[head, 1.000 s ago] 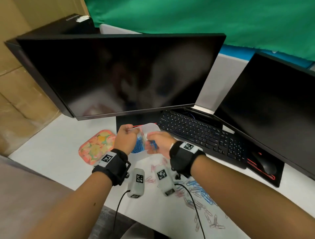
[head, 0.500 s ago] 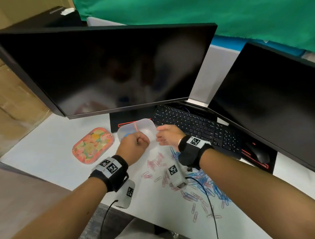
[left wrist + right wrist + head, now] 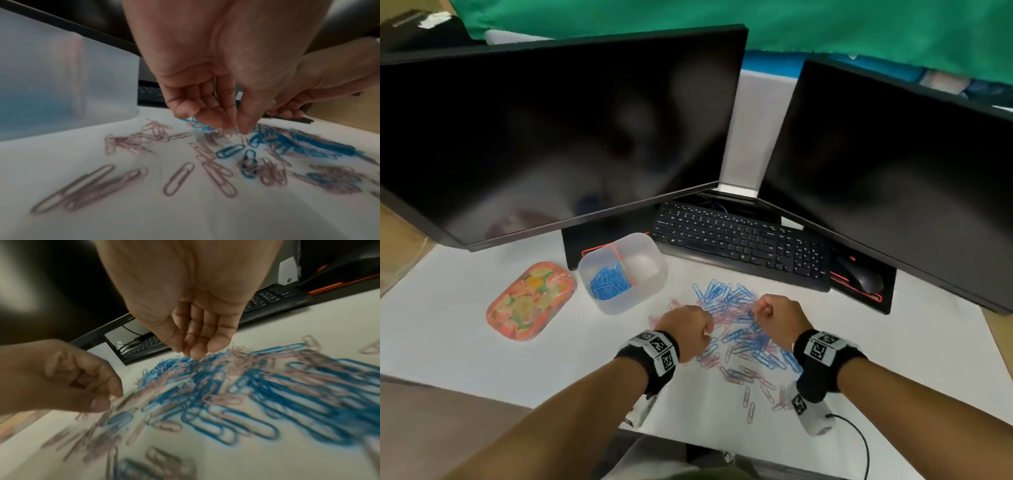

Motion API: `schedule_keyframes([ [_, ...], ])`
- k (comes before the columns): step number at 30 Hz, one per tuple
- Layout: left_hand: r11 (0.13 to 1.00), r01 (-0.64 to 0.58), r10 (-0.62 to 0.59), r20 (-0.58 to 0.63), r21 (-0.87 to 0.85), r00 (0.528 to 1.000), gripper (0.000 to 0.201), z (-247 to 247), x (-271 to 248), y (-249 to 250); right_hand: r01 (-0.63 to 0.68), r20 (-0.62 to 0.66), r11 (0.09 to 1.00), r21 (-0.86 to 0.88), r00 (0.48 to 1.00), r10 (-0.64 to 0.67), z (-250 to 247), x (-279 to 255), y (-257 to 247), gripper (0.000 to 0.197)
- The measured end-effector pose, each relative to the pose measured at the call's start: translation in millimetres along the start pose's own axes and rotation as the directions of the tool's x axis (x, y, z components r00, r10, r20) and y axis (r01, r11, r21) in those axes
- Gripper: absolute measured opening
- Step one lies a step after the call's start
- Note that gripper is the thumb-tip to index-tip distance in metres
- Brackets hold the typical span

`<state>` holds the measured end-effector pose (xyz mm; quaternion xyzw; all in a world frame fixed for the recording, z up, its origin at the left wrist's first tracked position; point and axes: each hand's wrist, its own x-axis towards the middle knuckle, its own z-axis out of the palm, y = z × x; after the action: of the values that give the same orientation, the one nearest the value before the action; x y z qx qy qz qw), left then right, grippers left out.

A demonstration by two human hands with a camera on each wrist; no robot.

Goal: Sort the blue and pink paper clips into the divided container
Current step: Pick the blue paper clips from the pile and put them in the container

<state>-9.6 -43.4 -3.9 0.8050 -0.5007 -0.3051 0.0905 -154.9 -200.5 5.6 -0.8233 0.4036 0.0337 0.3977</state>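
Note:
A clear divided container (image 3: 654, 284) stands on the white table, left of and behind the hands. Its left compartment holds blue paper clips (image 3: 607, 281); the right compartment (image 3: 643, 265) shows none. A mixed pile of blue and pink clips (image 3: 736, 329) lies between my hands. My left hand (image 3: 236, 128) is curled over the pile's left side and pinches a pink clip (image 3: 114, 398) between thumb and forefinger. My right hand (image 3: 191, 353) hangs over the pile's far side, fingertips bunched and touching the clips. Blur hides whether anything is between them.
A flowered oval tray (image 3: 530, 301) lies left of the container. A black keyboard (image 3: 739, 240) and mouse (image 3: 859, 277) sit behind the pile, under two dark monitors (image 3: 551, 130). Stray clips (image 3: 748, 404) reach toward the table's near edge.
Both hands were up at the container a second ago. It now stands on the table alone, and both hands have come back down to the clip pile.

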Motion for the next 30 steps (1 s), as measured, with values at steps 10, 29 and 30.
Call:
schedule_keyframes([
  [10,0.993,0.026,-0.022,-0.032,0.116,0.999,0.013,16.0,6.7,0.1,0.345,0.173,0.908,-0.238,0.935,-0.31,23.6,-16.0,9.1,0.022],
  [29,0.851,0.176,-0.259,-0.104,-0.495,0.96,0.02,19.7,1.8,1.6,0.458,0.355,0.775,-0.435,0.878,-0.32,37.3,0.9,-5.3,0.025],
  [30,0.846,0.184,-0.264,-0.094,-0.501,0.96,0.018,19.5,2.6,3.3,0.461,0.351,0.774,-0.433,0.878,-0.327,37.4,0.6,-4.5,0.024],
])
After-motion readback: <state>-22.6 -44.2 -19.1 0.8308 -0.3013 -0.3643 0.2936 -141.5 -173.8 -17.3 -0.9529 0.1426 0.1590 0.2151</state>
